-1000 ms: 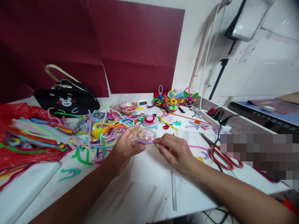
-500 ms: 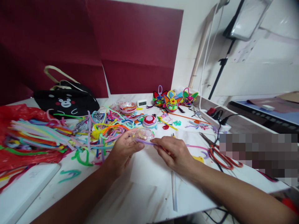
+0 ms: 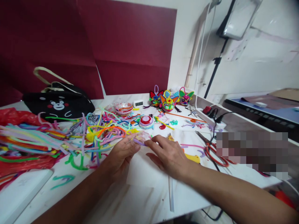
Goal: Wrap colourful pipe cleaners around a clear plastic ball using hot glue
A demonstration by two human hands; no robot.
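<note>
My left hand point(image 3: 122, 152) is closed around a clear plastic ball or dome point(image 3: 143, 136), blurred, with some color showing inside. Along its near edge runs a purple pipe cleaner point(image 3: 139, 142). The fingertips of my right hand point(image 3: 167, 152) press on the pipe cleaner's right part at the ball's edge, the thumb a little lower; its far end is hidden. Under both hands lies a white sheet of paper point(image 3: 142, 174). Just behind the ball sits a round piece coiled in red, white and blue pipe cleaners point(image 3: 146, 122).
Loose pipe cleaners point(image 3: 42, 140) heap on a red plastic bag point(image 3: 42, 163) at left. Red-handled scissors point(image 3: 216, 154) lie at right, tweezers point(image 3: 171, 193) in front. Several colorful eared ornaments point(image 3: 168, 102), a small clock point(image 3: 138, 104) and a black bag point(image 3: 58, 102) stand at the back.
My right hand has moved in toward the ball, and less of the purple pipe cleaner shows between my hands. The whole view has shifted slightly.
</note>
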